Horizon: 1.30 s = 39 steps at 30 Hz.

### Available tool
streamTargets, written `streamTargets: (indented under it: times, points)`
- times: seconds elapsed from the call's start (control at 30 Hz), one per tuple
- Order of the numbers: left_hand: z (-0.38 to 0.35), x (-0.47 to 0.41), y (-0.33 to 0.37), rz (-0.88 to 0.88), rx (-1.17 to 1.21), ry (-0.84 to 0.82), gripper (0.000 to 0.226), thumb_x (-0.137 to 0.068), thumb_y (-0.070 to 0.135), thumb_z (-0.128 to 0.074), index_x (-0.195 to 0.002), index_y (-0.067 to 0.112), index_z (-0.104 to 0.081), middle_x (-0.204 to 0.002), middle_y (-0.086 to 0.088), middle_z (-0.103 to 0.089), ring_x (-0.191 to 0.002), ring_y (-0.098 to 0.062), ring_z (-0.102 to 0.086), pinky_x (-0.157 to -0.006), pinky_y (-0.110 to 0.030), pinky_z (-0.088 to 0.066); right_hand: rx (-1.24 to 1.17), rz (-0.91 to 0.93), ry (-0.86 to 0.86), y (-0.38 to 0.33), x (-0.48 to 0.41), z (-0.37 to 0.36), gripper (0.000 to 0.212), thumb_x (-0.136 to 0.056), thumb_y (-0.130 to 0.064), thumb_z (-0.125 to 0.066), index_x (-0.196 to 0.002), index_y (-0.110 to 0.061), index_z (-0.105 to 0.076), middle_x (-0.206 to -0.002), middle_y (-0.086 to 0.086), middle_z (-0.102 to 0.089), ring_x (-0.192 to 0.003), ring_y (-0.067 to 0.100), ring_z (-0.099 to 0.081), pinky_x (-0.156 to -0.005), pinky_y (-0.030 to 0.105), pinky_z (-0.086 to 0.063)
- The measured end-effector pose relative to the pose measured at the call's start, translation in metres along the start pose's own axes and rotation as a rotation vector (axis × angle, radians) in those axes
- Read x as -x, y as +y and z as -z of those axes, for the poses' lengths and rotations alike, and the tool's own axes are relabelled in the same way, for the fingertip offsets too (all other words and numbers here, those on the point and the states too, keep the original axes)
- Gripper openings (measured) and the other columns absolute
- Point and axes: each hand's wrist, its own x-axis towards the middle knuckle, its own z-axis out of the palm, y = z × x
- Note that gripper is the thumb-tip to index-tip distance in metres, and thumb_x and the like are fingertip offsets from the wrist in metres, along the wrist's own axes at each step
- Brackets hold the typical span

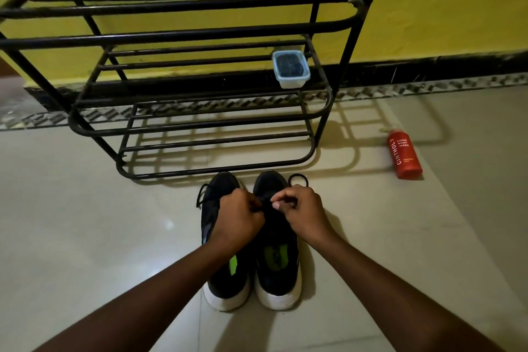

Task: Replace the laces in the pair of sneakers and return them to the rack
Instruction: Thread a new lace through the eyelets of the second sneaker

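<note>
Left sneaker [228, 283] and right sneaker [278, 280] are side by side on floor [85, 223], just in front of rack [200, 34], not shelved. Left hand [240, 217] and right hand [305, 214] both curl, pinching black lace [297, 174] on right sneaker (loop trails by toe). Left sneaker looks laced, too dark to confirm. Remaining: finish lacing, rack both.

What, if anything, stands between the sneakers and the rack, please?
Nothing visible does: the sneakers point toes-first at the rack, just in front of its bottom shelf; the red bottle lies to the right.
</note>
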Motion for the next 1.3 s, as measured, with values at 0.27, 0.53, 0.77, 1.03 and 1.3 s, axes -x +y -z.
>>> streamTargets:
  times: [0.27,0.53,0.77,1.03,1.3]
  points:
    - [-0.002,0.001,0.002,0.013,-0.037,0.002,0.015,-0.083,0.006,-0.061,-0.078,0.006,-0.075,-0.073,-0.011,-0.072,-0.067,-0.020,-0.067,-0.063,-0.034,-0.054,0.144,0.032,-0.007,-0.007,0.002,-0.009,0.021,-0.086,-0.004,-0.073,-0.080,-0.025,-0.072,-0.091,-0.009,-0.062,-0.087,0.004,-0.061,-0.076,0.017,-0.048]
    - [-0.001,-0.001,0.004,0.061,0.004,-0.005,0.015,-0.086,0.006,-0.063,-0.083,0.007,-0.077,-0.078,-0.009,-0.072,-0.072,-0.018,-0.068,-0.065,-0.035,-0.058,-0.052,-0.034,0.071,-0.005,0.007,-0.020,0.028,-0.090,-0.005,-0.068,-0.076,-0.029,-0.064,-0.095,-0.001,-0.066,-0.081,0.004,-0.059,-0.078,0.024,-0.047]
    - [0.000,-0.005,0.002,0.096,0.020,-0.015,0.016,-0.085,0.010,-0.065,-0.089,0.011,-0.080,-0.088,-0.006,-0.074,-0.079,-0.016,-0.066,-0.062,-0.019,-0.046,0.237,0.056,0.016,-0.005,0.009,-0.019,0.025,-0.084,-0.003,-0.065,-0.076,-0.027,-0.065,-0.092,-0.009,-0.055,-0.100,0.016,-0.053,-0.087,0.044,-0.045]
    - [-0.003,-0.004,0.004,0.075,-0.003,0.023,0.023,-0.087,0.009,-0.061,-0.067,0.009,-0.071,-0.059,-0.001,-0.062,-0.056,-0.005,-0.055,-0.052,-0.020,-0.040,0.354,0.026,0.013,-0.010,0.008,-0.019,0.024,-0.081,-0.005,-0.062,-0.080,-0.029,-0.065,-0.092,-0.009,-0.055,-0.103,0.015,-0.054,-0.086,0.039,-0.036]
    - [-0.001,-0.014,0.003,0.068,-0.034,-0.036,0.025,-0.091,-0.001,-0.061,-0.081,0.020,-0.070,-0.087,-0.001,-0.066,-0.073,-0.004,-0.056,-0.055,-0.008,-0.037,0.089,0.001,0.187,-0.011,0.015,-0.017,0.020,-0.083,-0.008,-0.075,-0.082,-0.027,-0.067,-0.071,-0.014,-0.070,-0.075,0.001,-0.070,-0.082,0.041,-0.057]
